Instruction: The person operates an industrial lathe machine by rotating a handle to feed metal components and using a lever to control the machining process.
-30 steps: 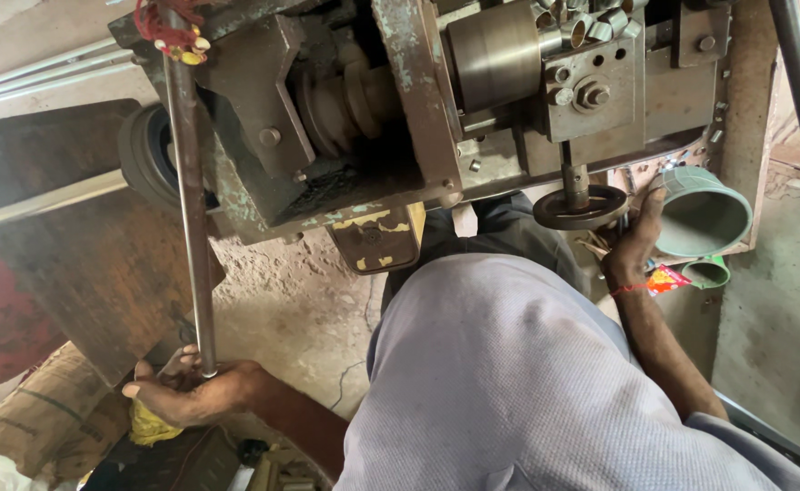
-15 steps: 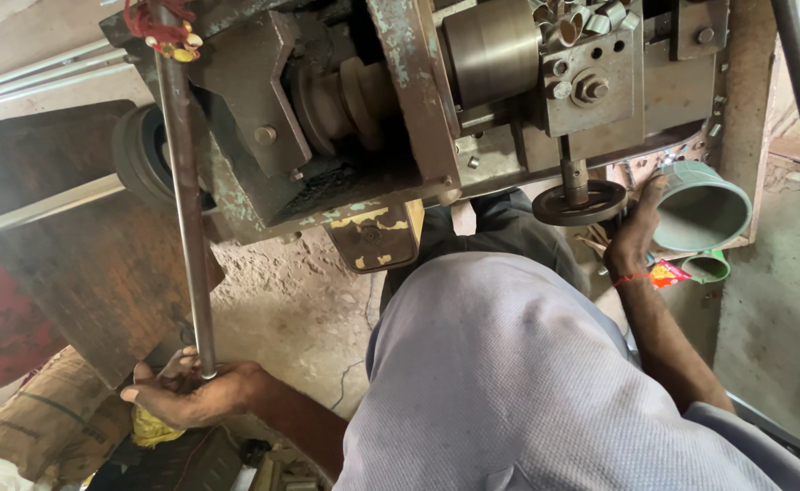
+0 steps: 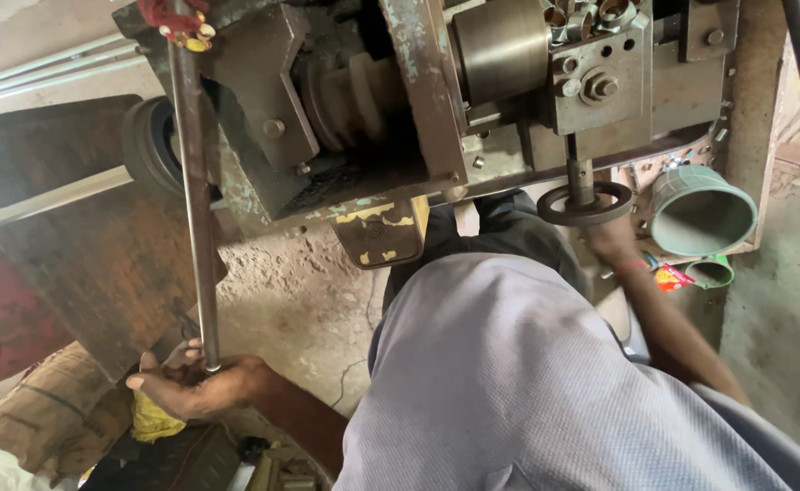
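My left hand (image 3: 195,386) is low at the left, with its fingers wrapped around the bottom end of a long steel rod (image 3: 195,209). The rod runs up to the top of a worn metal machine (image 3: 373,109), where red and yellow thread is tied around it. My right hand (image 3: 611,244) reaches up just beneath a small black handwheel (image 3: 585,204) on a short shaft under the machine. The wheel hides its fingers. My grey-trousered knee (image 3: 518,364) fills the lower middle.
Two green pipe fittings, one large (image 3: 702,211) and one small (image 3: 711,271), sit right of the handwheel. A chipped yellow plate (image 3: 382,232) hangs under the machine. A dark wooden board (image 3: 73,264), a brown sack (image 3: 41,423) and a yellow rag (image 3: 150,423) lie at the left on cracked concrete floor (image 3: 300,309).
My right hand has moved left from the large green fitting to under the handwheel. My left hand stays on the rod's lower end.
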